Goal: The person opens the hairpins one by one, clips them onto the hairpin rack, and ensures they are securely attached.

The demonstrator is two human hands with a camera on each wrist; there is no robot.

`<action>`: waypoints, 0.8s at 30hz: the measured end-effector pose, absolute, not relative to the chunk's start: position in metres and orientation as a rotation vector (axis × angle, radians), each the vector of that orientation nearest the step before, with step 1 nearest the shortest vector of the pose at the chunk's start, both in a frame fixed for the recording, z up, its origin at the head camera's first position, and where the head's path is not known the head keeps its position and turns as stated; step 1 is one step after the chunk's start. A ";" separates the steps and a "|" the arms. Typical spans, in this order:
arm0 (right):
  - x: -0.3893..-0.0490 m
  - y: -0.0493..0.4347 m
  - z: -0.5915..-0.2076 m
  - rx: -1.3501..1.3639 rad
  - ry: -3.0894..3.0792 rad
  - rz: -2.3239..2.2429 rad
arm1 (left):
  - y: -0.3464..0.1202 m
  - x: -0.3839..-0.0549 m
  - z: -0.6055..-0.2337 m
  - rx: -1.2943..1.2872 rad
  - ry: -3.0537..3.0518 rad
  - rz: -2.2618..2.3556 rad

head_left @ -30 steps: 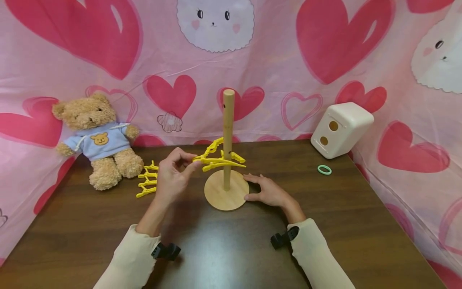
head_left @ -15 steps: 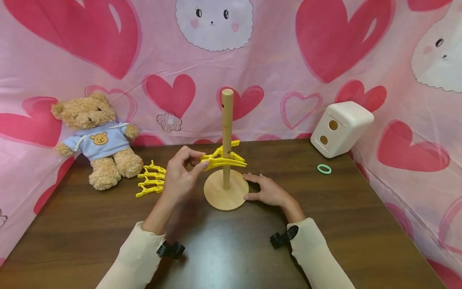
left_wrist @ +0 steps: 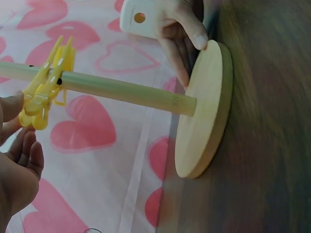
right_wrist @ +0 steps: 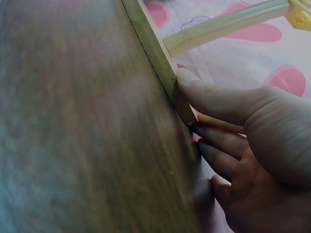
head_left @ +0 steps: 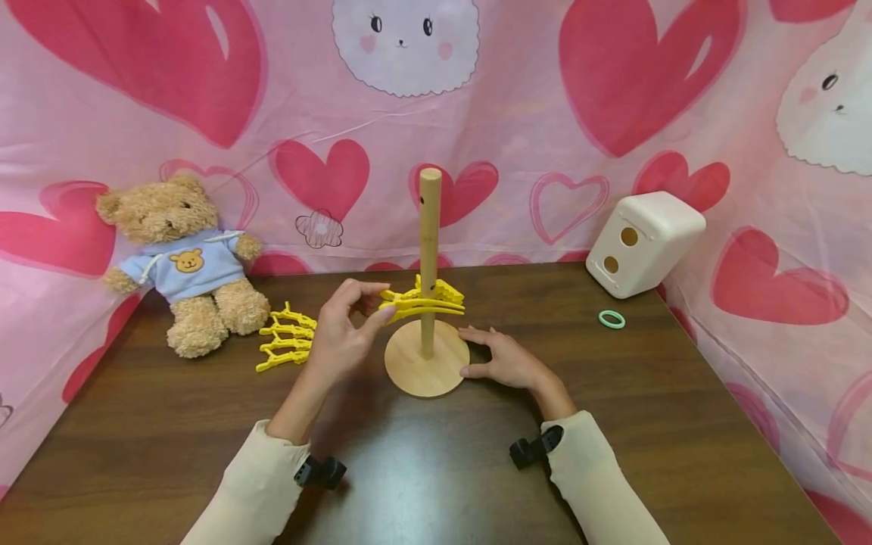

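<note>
In the head view my left hand [head_left: 344, 325] pinches a yellow alligator hair clip [head_left: 412, 306] by its tail end. The clip lies level across the upright post [head_left: 429, 235] of a wooden stand, with smooth prongs in front and a toothed side behind. The left wrist view shows the clip [left_wrist: 41, 94] straddling the post, thumb and fingers at its end. My right hand [head_left: 507, 362] holds the right edge of the stand's round base [head_left: 409, 371]. In the right wrist view its thumb [right_wrist: 214, 99] rests on the rim, with the fingertips close against the edge below.
Several more yellow hair clips [head_left: 282, 356] lie in a row on the dark wooden table [head_left: 422, 484], left of the left hand. A teddy bear [head_left: 194, 261] sits behind them. At the right stand a white box with round holes [head_left: 643, 246] and a small green ring [head_left: 611, 319].
My left hand has moved right with the hair clip, farther across the post. The clip's spread toothed part has come down closer to its prongs. My right hand stays on the base.
</note>
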State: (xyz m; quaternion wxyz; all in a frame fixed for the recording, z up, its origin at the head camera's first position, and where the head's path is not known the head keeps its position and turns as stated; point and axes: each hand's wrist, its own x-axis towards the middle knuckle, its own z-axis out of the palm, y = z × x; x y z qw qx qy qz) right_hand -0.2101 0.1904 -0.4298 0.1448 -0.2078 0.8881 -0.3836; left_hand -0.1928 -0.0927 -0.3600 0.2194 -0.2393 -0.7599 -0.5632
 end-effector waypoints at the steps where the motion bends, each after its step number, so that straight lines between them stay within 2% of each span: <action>1: -0.210 0.190 -0.430 -0.596 2.559 -1.105 | -0.093 -0.193 -0.360 -0.665 -2.102 -1.558; 24: -0.212 0.193 -0.435 -0.583 2.563 -1.088 | -0.109 -0.187 -0.360 -0.613 -2.252 -1.616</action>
